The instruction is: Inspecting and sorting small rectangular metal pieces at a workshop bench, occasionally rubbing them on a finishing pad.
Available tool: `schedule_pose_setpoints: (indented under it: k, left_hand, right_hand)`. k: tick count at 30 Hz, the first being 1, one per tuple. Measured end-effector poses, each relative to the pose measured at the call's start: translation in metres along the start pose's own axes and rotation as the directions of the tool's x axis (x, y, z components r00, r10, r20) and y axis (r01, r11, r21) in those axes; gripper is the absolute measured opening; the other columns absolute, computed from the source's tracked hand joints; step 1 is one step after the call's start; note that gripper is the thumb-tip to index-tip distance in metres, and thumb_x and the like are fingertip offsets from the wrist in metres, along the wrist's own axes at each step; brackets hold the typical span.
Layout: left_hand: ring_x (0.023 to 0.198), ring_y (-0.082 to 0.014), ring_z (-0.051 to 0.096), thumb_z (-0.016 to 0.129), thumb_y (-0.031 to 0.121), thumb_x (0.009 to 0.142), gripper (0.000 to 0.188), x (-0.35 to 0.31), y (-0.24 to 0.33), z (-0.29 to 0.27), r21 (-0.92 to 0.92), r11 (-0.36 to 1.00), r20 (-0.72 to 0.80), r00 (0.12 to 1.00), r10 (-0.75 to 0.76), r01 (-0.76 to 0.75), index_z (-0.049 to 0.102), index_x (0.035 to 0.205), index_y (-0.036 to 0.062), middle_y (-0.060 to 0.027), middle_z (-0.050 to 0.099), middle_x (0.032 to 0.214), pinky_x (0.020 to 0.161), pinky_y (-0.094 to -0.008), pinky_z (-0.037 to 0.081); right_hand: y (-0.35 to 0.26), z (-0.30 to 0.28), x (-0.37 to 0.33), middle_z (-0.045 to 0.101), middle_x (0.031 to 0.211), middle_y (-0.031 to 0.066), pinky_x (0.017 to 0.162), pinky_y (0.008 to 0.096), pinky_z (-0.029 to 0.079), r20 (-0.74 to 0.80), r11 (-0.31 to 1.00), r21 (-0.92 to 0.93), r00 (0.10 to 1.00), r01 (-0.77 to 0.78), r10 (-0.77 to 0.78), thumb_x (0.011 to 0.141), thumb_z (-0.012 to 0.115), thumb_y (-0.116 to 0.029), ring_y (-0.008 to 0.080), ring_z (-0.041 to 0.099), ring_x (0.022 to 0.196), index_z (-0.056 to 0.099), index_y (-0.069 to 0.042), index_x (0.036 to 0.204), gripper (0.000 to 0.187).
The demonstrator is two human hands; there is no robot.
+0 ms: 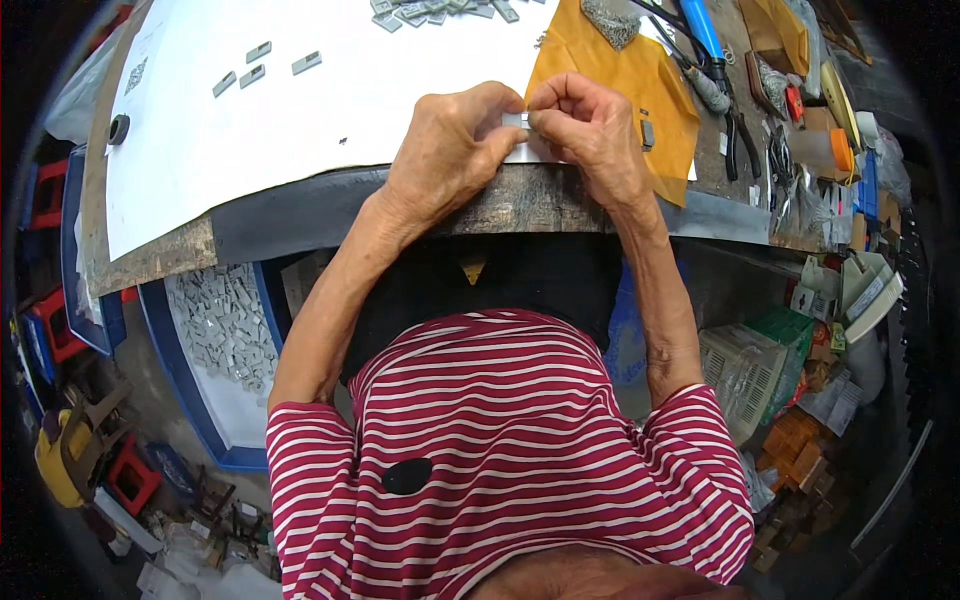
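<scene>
Bench edge (520, 205): bare wood, rough & worn, matt; dark strip (300, 205) along it smooth w/ slight sheen, mat'l unclear. White sheet (230, 130): paper, smooth, matt. Amber sheet (665, 95): paper-like, creased, soft sheen. Sm grey pcs (307, 63) on white sheet: hard, smooth, mostly matt, plast or metal, can't tell. Held pc (515, 119): mostly hidden, finish unclear. Bag (612, 22) up top: clear plast, crinkly, glossy. Blue handle (703, 30): plast, smooth, glossy. Blue tray (188, 385): plast, smooth, semi-gloss. Striped shirt (500, 400): cloth, soft, matt, w/ wrinkles
</scene>
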State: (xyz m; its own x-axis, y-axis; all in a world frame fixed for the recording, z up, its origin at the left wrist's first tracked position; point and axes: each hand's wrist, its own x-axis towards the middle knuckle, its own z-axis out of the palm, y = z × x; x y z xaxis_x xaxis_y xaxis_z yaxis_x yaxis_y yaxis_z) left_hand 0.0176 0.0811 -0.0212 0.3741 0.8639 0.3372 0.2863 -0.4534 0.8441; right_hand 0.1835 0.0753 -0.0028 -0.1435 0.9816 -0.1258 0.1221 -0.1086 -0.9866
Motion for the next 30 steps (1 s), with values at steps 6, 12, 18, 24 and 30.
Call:
schedule_pose_setpoints:
  k: [6, 12, 18, 24, 30]
  left_hand:
    - [0.055, -0.0227, 0.061, 0.062, 0.006, 0.074, 0.015, 0.0, 0.002, -0.005, 0.029, 0.999, 0.005, 0.999, -0.036, 0.036, 0.058, 0.086, -0.0025, -0.0156, 0.059, 0.062, 0.05, -0.0304, 0.048]
    - [0.053, -0.0091, 0.051, 0.066, 0.011, 0.075, 0.017, 0.0, -0.006, -0.008, 0.096, 0.995, -0.067, 0.998, 0.002, 0.005, 0.061, 0.088, 0.001, -0.0033, 0.056, 0.062, 0.046, -0.0213, 0.041]
    - [0.053, -0.0093, 0.051, 0.065, 0.011, 0.076, 0.016, 0.0, -0.007, -0.011, 0.094, 0.995, -0.071, 0.997, -0.011, 0.018, 0.061, 0.088, 0.0006, -0.0033, 0.056, 0.062, 0.046, -0.0213, 0.041]
    - [0.054, -0.0224, 0.059, 0.062, 0.006, 0.072, 0.013, 0.0, -0.006, -0.009, 0.066, 0.998, -0.096, 0.995, 0.01, -0.003, 0.058, 0.083, -0.0012, -0.0135, 0.057, 0.061, 0.05, -0.0306, 0.047]
    - [0.055, -0.0101, 0.053, 0.065, 0.007, 0.075, 0.014, -0.002, -0.01, -0.005, 0.112, 0.993, -0.121, 0.991, 0.049, -0.035, 0.06, 0.086, -0.0001, -0.0054, 0.058, 0.064, 0.048, -0.0223, 0.043]
  right_hand:
    - [0.002, -0.002, 0.007, 0.056, 0.065, 0.0041, 0.046, 0.0183, 0.041, 0.087, 0.995, 0.097, 0.996, -0.034, 0.025, 0.078, 0.057, -0.004, 0.0074, 0.051, 0.052, 0.057, 0.003, 0.085, 0.01]
    - [0.006, 0.001, 0.011, 0.06, 0.067, 0.0089, 0.05, 0.02, 0.047, 0.124, 0.967, 0.254, 0.992, -0.026, -0.006, 0.083, 0.053, -0.005, 0.0099, 0.055, 0.054, 0.056, 0.006, 0.094, 0.015]
    - [0.006, 0.005, 0.013, 0.06, 0.067, 0.0096, 0.051, 0.0207, 0.048, 0.107, 0.968, 0.247, 0.994, -0.038, 0.012, 0.082, 0.053, -0.004, 0.0104, 0.056, 0.054, 0.056, 0.006, 0.093, 0.015]
    - [0.008, 0.01, 0.014, 0.059, 0.064, 0.0077, 0.048, 0.0193, 0.045, 0.044, 0.986, 0.167, 0.999, 0.012, -0.02, 0.079, 0.052, -0.001, 0.0092, 0.054, 0.053, 0.057, 0.005, 0.089, 0.012]
    - [0.005, 0.019, 0.009, 0.059, 0.068, 0.0056, 0.052, 0.0179, 0.043, -0.057, 0.998, 0.051, 0.998, 0.041, -0.038, 0.082, 0.053, 0.0, 0.0074, 0.054, 0.057, 0.058, 0.005, 0.089, 0.01]
